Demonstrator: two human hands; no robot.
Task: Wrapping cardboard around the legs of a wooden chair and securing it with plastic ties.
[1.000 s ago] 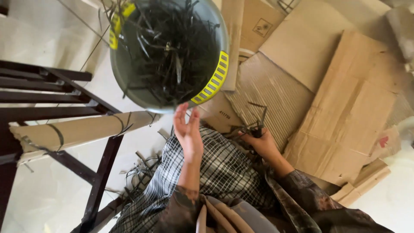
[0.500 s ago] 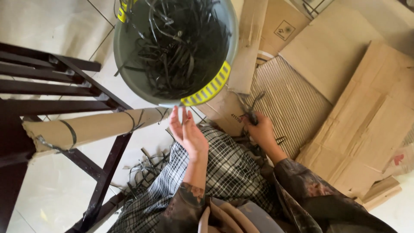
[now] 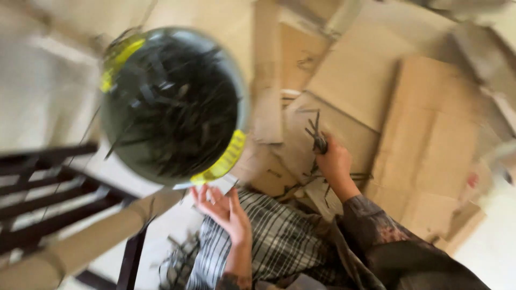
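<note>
My right hand [image 3: 333, 161] clamps dark strips [image 3: 317, 137] over cardboard [image 3: 424, 145]. Left hand [image 3: 226, 209], fingers apart, below bucket [image 3: 172, 104]; dark frame [image 3: 48, 198] leftward.

right hand [image 3: 334, 162]: lifted dark strips [image 3: 317, 134] off cardboard | left hand [image 3: 223, 207]: lower, off bucket [image 3: 172, 104]

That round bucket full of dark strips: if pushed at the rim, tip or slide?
The bucket looks filled nearly to its rim with dark strips, so it is probably heavy and more apt to slide than tip. Loose strips poking over the edge could spill. The left hand is open just below it.
</note>
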